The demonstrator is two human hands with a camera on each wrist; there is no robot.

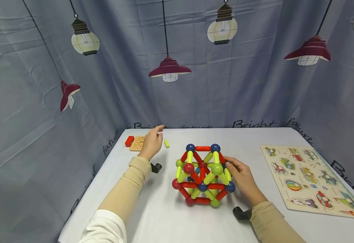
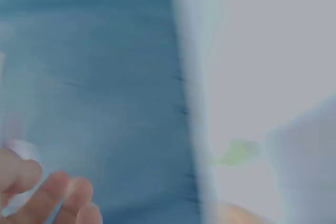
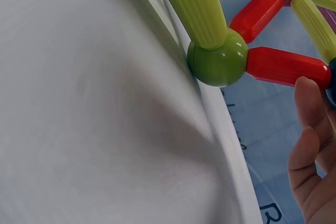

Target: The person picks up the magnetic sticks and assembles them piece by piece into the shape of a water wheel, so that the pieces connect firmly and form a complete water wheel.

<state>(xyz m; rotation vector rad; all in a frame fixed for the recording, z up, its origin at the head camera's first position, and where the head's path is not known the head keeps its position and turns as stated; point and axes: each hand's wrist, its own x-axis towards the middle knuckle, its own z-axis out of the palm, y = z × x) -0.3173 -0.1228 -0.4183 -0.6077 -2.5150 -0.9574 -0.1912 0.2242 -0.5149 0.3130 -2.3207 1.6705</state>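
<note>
Magnetic rod-and-ball structure (image 1: 203, 175) sits mid-frame on the counter (image 1: 164, 216). Right hand (image 1: 242, 179) rests against its right side, fingers loosely spread. Left hand (image 1: 152, 141), fingers relaxed and holding nothing, hovers upper left beside a small yellow-green rod (image 1: 166, 144).

Long beige sleeves over both forearms — white cloth at the left upper arm — black wrist-mounted cameras, bare hands.
</note>
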